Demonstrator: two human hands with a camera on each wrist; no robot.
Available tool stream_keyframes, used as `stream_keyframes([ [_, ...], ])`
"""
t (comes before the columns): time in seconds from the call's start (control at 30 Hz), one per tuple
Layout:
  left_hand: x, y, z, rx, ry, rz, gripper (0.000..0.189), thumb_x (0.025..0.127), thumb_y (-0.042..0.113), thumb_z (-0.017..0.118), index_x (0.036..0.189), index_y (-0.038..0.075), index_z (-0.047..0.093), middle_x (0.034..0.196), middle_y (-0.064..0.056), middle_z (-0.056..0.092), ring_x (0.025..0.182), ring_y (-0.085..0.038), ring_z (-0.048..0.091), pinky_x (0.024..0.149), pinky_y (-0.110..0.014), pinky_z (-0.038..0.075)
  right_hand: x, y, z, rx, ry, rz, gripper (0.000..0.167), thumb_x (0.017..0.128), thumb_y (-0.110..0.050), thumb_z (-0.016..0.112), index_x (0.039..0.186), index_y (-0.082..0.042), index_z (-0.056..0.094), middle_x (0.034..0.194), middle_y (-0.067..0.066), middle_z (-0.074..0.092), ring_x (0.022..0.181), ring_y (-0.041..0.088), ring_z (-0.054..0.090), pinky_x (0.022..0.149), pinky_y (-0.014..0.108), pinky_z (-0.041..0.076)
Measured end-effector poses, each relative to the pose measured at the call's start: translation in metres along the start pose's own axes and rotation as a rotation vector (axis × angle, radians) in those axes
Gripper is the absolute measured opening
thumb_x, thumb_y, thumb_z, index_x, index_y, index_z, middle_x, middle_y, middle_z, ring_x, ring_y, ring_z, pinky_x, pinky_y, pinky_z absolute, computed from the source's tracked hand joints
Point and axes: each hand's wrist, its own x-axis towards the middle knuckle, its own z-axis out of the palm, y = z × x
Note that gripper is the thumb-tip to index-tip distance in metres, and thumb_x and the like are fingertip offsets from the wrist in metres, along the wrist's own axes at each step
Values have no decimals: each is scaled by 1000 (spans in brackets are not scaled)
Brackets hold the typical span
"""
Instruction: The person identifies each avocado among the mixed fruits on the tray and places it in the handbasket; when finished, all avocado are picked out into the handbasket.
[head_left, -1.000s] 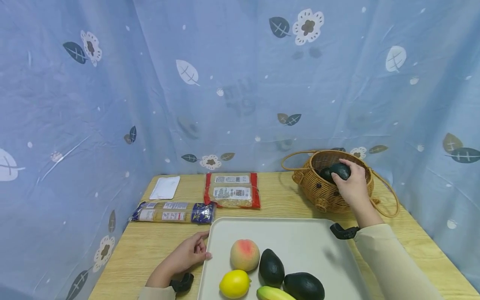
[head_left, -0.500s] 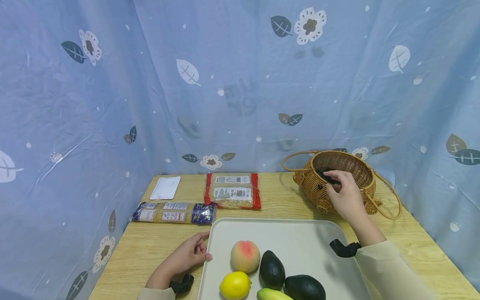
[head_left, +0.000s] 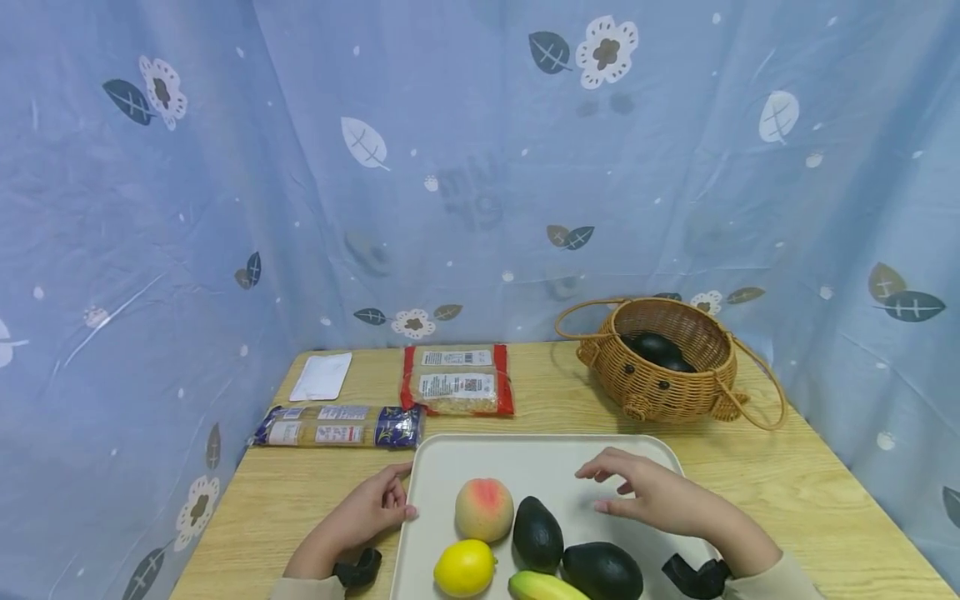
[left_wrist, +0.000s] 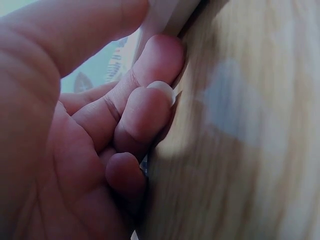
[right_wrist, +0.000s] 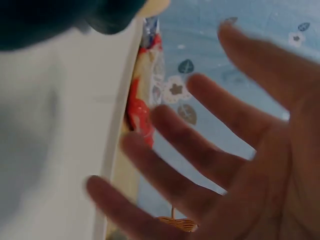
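Dark green avocados [head_left: 654, 347] lie inside the brown wicker basket [head_left: 675, 392], and the right hand [head_left: 656, 493] has withdrawn from it; its fingers spread loosely over the cream rectangular tray [head_left: 517, 454], free and holding nothing. The left hand [head_left: 373, 508] touches the tray's edge, fingers bent; whether they grip is unclear. Nearby lie a pink-blushed peach [head_left: 484, 510] and yellow lemon [head_left: 464, 569].

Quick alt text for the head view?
The right hand, empty, hovers over a cream tray bearing a peach, lemon, banana and two avocados; the left hand touches its left rim. Beyond stands a wicker basket holding dark fruit.
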Motion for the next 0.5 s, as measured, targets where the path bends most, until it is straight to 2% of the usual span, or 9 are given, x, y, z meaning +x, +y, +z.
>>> stream_keyframes([
  [0.1, -1, -1, 0, -16, -1, -4, 78, 94, 22, 82, 153, -8, 42, 86, -2, 59, 72, -12, 51, 63, -25, 42, -8, 2, 8, 75, -121, 10, 40, 98, -31, 76, 133, -14, 66, 125, 4, 64, 117, 26, 62, 85, 41, 58],
  [0.2, -1, -1, 1, -21, 0, -3, 77, 94, 21, 81, 153, -9, 41, 86, -2, 59, 71, -12, 51, 62, -24, 42, -15, 4, 17, 143, -198, 10, 44, 95, -32, 79, 134, -16, 66, 127, 2, 62, 118, 22, 60, 83, 38, 57],
  [0.37, -1, 1, 1, -19, -1, -2, 76, 94, 21, 81, 152, -9, 42, 87, -3, 59, 71, -12, 51, 62, -24, 41, -23, 8, 28, 240, -265, 1, 47, 90, -25, 85, 132, -16, 66, 124, -5, 61, 112, 10, 60, 79, 30, 55],
  [0.5, -1, 2, 1, -6, 0, 3, 76, 94, 21, 81, 152, -9, 42, 87, -2, 59, 71, -12, 51, 62, -24, 42, -27, 10, 32, 273, -288, -6, 50, 89, -18, 86, 133, -16, 65, 124, -8, 62, 111, 7, 61, 80, 27, 55],
])
